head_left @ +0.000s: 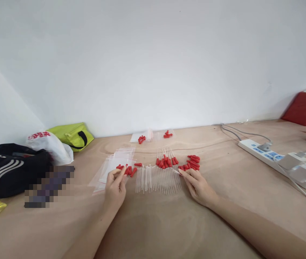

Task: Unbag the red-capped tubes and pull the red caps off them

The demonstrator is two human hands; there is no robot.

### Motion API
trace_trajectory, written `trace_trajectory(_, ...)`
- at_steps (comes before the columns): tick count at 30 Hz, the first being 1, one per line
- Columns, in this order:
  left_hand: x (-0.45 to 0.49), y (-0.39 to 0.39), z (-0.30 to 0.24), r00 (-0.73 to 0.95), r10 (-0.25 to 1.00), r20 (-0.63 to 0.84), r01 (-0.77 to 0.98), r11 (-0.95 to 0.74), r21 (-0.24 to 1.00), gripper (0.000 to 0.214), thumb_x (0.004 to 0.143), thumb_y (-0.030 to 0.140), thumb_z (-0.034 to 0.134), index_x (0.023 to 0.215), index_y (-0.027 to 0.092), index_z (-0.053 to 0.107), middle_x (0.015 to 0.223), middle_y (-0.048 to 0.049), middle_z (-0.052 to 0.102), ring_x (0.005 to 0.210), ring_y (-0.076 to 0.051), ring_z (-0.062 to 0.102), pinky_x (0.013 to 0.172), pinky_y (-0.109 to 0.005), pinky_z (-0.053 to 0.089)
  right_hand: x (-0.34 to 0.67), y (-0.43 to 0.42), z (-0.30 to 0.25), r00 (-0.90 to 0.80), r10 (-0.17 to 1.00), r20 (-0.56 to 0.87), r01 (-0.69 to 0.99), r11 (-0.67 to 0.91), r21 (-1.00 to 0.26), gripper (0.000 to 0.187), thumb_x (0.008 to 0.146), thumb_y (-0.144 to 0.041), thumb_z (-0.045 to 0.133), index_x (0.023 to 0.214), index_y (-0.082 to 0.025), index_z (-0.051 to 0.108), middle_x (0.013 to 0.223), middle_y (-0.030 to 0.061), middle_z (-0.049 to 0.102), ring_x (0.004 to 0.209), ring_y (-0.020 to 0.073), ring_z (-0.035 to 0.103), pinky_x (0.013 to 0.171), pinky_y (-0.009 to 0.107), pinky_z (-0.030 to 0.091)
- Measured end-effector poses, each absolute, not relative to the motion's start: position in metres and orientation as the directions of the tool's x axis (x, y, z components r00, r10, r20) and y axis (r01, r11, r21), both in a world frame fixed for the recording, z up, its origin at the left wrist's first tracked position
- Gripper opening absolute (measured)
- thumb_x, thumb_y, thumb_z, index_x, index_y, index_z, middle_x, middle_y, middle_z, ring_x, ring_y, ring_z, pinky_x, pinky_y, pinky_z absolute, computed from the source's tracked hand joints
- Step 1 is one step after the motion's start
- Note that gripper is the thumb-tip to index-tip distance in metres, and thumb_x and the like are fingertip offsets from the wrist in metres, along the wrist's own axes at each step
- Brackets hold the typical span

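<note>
My left hand (116,185) is pinched at a small pile of red rubber bulbs (130,170), seemingly on one of them; the fingertips partly hide it. My right hand (198,186) pinches the end of a thin clear dropper tube (177,172). Between the hands lies a row of clear dropper tubes (155,180), side by side on the table. Above it, several droppers with red bulbs fitted (165,162) point away from me. More loose red bulbs (193,162) are heaped just beyond my right hand.
Clear zip bags (117,160) lie beyond my left hand. Two more bags with red bulbs (142,138) rest by the wall. A power strip (260,153) with chargers and cables stands at right. A black bag (15,169), white plastic bag (51,147) and lime pouch (73,133) sit at left.
</note>
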State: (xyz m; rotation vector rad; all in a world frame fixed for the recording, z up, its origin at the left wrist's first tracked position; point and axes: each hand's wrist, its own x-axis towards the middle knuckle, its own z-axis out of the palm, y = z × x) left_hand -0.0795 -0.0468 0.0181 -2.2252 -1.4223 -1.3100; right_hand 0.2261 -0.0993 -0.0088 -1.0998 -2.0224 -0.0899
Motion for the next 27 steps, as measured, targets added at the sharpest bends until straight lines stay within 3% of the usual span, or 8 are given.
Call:
trace_trajectory(3, -0.089, -0.033, 0.012, 0.049, 0.655, 0.754, 0.857, -0.416, 0.305, 0.036, 0.081, 0.024, 0.036, 0.109, 0.014, 0.056, 0.092, -0.0103, 0.048, 0.081, -0.020, 0.053, 0.074, -0.036, 0.047, 0.217, -0.094, -0.011, -0.295, 0.661, 0.690, 0.706, 0.637, -0.309, 0.053, 0.081, -0.006, 0.032, 0.132, -0.022, 0.028, 0.089, 0.0083, 0.048, 0.078, 0.0165, 0.049, 0.067, 0.030, 0.046)
trace_trajectory(7, -0.104, -0.021, 0.008, -0.035, 0.722, 0.691, 0.856, -0.336, 0.394, 0.041, 0.073, 0.018, 0.038, 0.111, 0.016, 0.054, 0.089, -0.0075, 0.049, 0.073, -0.018, 0.054, 0.072, -0.035, 0.048, 0.201, -0.085, -0.008, -0.309, 0.674, 0.671, 0.723, 0.625, -0.294, 0.054, 0.076, -0.001, 0.032, 0.127, -0.018, 0.035, 0.092, 0.0099, 0.046, 0.081, 0.0173, 0.049, 0.068, 0.031, 0.048)
trace_trajectory(12, -0.107, -0.023, 0.012, -0.080, 0.759, 0.647, 0.835, -0.303, 0.459, 0.035, 0.067, 0.017, 0.037, 0.093, 0.017, 0.060, 0.074, -0.0042, 0.054, 0.065, -0.017, 0.054, 0.066, -0.032, 0.049, 0.178, -0.077, -0.002, -0.342, 0.710, 0.616, 0.757, 0.596, -0.267, 0.041, 0.072, 0.003, 0.032, 0.103, -0.014, 0.052, 0.092, 0.0110, 0.047, 0.081, 0.0177, 0.049, 0.066, 0.029, 0.048)
trace_trajectory(18, -0.094, -0.035, 0.025, -0.115, 0.757, 0.643, 0.831, -0.282, 0.480, 0.030, 0.069, 0.027, 0.040, 0.087, 0.015, 0.061, 0.078, -0.0058, 0.057, 0.065, -0.017, 0.054, 0.063, -0.029, 0.048, 0.164, -0.074, -0.001, -0.362, 0.728, 0.582, 0.815, 0.550, -0.181, 0.028, 0.069, 0.005, 0.035, 0.080, -0.012, 0.054, 0.083, 0.0099, 0.048, 0.071, 0.0177, 0.048, 0.062, 0.030, 0.045)
trace_trajectory(24, -0.103, -0.036, 0.032, -0.219, 0.778, 0.588, 0.832, -0.166, 0.530, 0.035, 0.071, 0.035, 0.039, 0.088, 0.015, 0.062, 0.068, -0.0043, 0.058, 0.060, -0.017, 0.054, 0.061, -0.029, 0.046, 0.159, -0.087, 0.006, -0.350, 0.747, 0.566, 0.744, 0.589, -0.317, 0.008, 0.080, -0.015, 0.045, 0.079, -0.014, 0.053, 0.086, 0.0088, 0.050, 0.078, 0.0168, 0.051, 0.070, 0.029, 0.047)
trace_trajectory(27, -0.115, -0.032, 0.031, -0.231, 0.799, 0.555, 0.839, -0.126, 0.530, 0.035, 0.073, 0.034, 0.036, 0.089, 0.016, 0.061, 0.072, -0.0048, 0.062, 0.065, -0.018, 0.056, 0.059, -0.029, 0.045, 0.158, -0.092, 0.010, -0.324, 0.762, 0.560, 0.735, 0.576, -0.358, 0.016, 0.081, -0.028, 0.049, 0.087, -0.014, 0.055, 0.091, 0.0096, 0.052, 0.084, 0.0190, 0.052, 0.075, 0.032, 0.046)
